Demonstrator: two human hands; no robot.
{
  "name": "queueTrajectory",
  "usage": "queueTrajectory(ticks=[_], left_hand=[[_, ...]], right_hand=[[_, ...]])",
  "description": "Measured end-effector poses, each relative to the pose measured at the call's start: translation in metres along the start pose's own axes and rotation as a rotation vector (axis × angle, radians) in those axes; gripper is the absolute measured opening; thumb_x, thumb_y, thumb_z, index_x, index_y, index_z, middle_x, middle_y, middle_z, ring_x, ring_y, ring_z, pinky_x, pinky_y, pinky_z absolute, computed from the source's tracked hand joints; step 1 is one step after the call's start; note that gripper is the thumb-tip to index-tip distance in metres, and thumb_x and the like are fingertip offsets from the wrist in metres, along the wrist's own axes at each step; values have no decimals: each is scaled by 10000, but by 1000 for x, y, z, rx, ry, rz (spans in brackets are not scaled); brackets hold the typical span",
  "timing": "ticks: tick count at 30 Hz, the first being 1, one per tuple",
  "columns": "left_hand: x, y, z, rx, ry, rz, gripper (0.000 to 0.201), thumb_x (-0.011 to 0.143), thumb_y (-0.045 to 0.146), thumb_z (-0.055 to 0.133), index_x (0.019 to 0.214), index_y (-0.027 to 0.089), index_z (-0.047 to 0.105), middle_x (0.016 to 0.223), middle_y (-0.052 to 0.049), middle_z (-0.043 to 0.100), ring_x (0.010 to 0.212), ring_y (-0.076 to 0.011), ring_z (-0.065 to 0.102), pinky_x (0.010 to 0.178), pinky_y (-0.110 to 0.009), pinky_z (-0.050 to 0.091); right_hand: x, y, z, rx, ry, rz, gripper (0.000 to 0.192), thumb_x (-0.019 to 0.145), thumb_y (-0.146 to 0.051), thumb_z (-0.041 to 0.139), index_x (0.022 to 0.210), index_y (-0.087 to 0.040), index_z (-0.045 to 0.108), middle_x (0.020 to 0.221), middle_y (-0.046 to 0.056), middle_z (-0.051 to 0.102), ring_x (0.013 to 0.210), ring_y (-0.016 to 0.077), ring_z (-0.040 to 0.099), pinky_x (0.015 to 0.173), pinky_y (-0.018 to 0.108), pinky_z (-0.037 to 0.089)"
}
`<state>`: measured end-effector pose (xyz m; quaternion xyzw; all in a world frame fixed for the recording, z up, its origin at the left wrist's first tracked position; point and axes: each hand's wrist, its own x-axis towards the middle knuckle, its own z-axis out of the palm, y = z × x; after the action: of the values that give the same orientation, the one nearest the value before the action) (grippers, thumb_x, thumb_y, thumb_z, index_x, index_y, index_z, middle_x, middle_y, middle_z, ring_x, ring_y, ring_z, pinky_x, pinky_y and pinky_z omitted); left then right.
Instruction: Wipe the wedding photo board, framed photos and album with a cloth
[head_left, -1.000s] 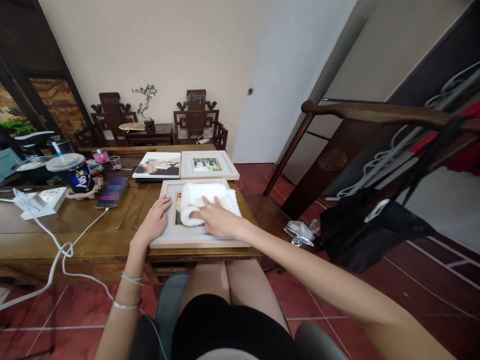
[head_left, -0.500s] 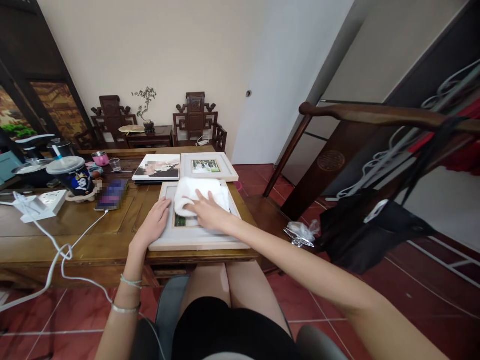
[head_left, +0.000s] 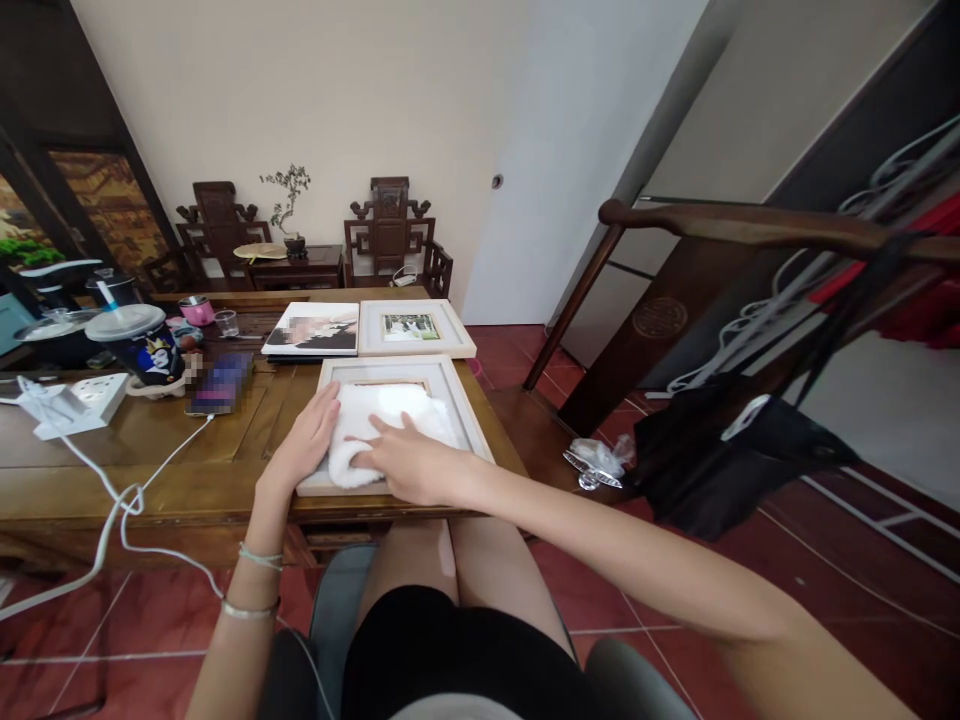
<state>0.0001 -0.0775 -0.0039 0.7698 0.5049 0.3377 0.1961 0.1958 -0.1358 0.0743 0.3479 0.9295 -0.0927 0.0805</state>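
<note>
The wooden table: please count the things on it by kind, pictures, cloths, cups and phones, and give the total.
Pictures: 3, the near frame under both hands, the far frame, the unframed print.
Cloths: 1, the white cloth under the right hand, beside the left hand.
Cups: 1, the lidded cup.
Phones: 1, the phone.
Total: 6.

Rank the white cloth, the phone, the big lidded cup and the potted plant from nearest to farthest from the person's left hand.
From the left hand:
1. White cloth, touching its right side, on the frame.
2. Phone, to its left on the table.
3. Big lidded cup, farther left.
4. Potted plant, at the far wall.
</note>
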Motion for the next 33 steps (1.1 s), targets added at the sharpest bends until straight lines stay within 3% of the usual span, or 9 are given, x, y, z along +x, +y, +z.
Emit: queueTrajectory(ticks=[3, 8, 15, 18, 23, 27, 31, 33], left_hand=[[1, -6, 2, 88, -45, 19, 635, 955, 496, 303, 1411, 79, 449, 1517, -154, 391, 1438, -239, 305, 1204, -412, 193], [2, -17, 6, 191, -61, 83, 527, 943, 343, 335, 1343, 56, 523, 1464, -169, 463, 1436, -256, 308, 1195, -456, 225], [4, -21, 4, 181, -41, 115, 481, 921, 270, 333, 1291, 86, 578, 1447, -154, 489, 1420, -246, 344, 1184, -456, 271], [4, -21, 3, 181, -46, 122, 478, 917, 249, 328, 1298, 101, 575, 1446, -140, 494, 1420, -238, 345, 1185, -459, 270], [4, -23, 4, 191, -53, 112, 493, 923, 238, 322, 1334, 85, 546, 1468, -145, 465, 1429, -239, 326, 1196, -470, 240], [3, -22, 4, 205, -67, 110, 506, 927, 247, 315, 1343, 61, 534, 1471, -156, 458, 1435, -237, 313, 1198, -452, 237], [3, -21, 4, 229, -81, 117, 509, 932, 251, 301, 1327, 50, 550, 1475, -158, 451, 1437, -243, 306, 1199, -449, 236], [2, -21, 3, 233, -82, 122, 508, 934, 255, 298, 1322, 56, 557, 1477, -154, 451, 1436, -245, 308, 1196, -453, 243]], right_hand=[[-31, 6, -9, 46, -71, -7, 642, 760, 59, 388, 1337, -178, 544, 1231, 180, 638, 1392, 358, 344, 1029, 648, 352], [-50, 17, -19, 45, -134, 22, 561, 783, 22, 389, 1235, -209, 627, 1018, 163, 678, 1187, 338, 555, 942, 517, 446], [-18, -4, -1, 76, 24, -73, 620, 724, 46, 411, 1272, -183, 589, 1104, 170, 679, 1273, 371, 456, 970, 614, 375], [-22, -7, 3, 38, 94, -85, 566, 725, 43, 421, 1222, -156, 604, 1155, 176, 663, 1295, 365, 429, 984, 607, 368], [-68, 3, -4, -24, 17, 101, 497, 731, 42, 418, 1129, -152, 646, 1056, 177, 681, 1283, 332, 472, 1000, 514, 388], [-97, 12, -5, -112, -60, 332, 497, 727, 35, 437, 1131, -145, 664, 1088, 186, 688, 1306, 329, 473, 1072, 504, 319], [-93, 28, 4, -145, 1, 437, 512, 753, 19, 429, 1185, -146, 647, 1142, 198, 675, 1368, 330, 407, 1053, 502, 334], [-81, 42, 8, -156, 48, 462, 513, 769, 6, 425, 1211, -149, 636, 1169, 209, 659, 1340, 333, 443, 1029, 502, 351]])
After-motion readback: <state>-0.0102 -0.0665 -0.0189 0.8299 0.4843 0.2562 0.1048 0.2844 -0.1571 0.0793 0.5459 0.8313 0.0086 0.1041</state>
